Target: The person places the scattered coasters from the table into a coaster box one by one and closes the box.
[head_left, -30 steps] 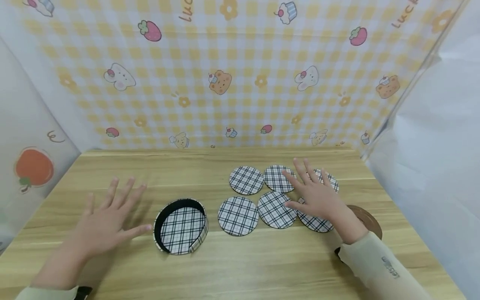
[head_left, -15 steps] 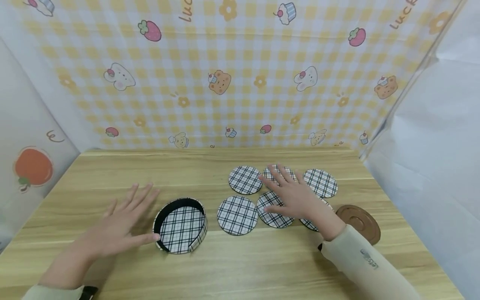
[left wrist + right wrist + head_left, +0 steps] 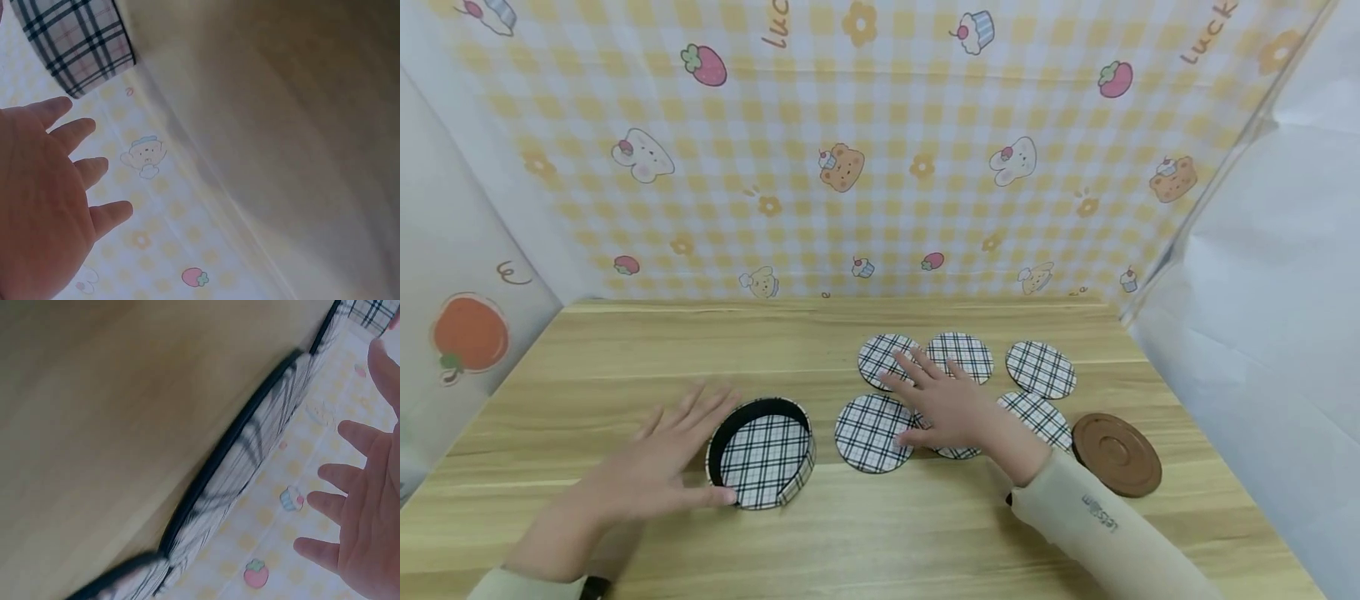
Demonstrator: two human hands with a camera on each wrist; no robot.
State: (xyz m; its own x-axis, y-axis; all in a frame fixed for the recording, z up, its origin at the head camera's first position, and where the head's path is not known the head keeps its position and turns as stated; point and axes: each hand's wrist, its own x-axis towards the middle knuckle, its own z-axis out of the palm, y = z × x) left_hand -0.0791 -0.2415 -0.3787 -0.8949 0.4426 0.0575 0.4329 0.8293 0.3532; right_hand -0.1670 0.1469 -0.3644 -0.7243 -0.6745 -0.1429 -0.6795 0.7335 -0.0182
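Observation:
My left hand [image 3: 643,475], fingers spread, is at the left side of the round plaid holder [image 3: 763,458], its thumb tip by the lower left rim; whether it touches cannot be told. In the left wrist view the hand [image 3: 47,200] has straight fingers beside the holder's plaid wall [image 3: 78,40]. My right hand [image 3: 958,408] hovers, fingers spread, above the plaid coasters, partly covering the lower middle one. The lower left coaster [image 3: 868,437] lies by its thumb. In the right wrist view the hand [image 3: 369,500] holds nothing, with coaster edges [image 3: 237,450] beside it.
Several round plaid coasters lie in two rows, including the back right one [image 3: 1041,369]. A brown round disc [image 3: 1116,454] lies at the right. A yellow checked cloth [image 3: 880,108] hangs behind the wooden table [image 3: 880,542], with white sheets [image 3: 1262,333] at the sides.
My right hand has moved left across the coasters, uncovering the right ones and the brown disc. My left hand has moved right, up to the holder. The coasters and holder have stayed put.

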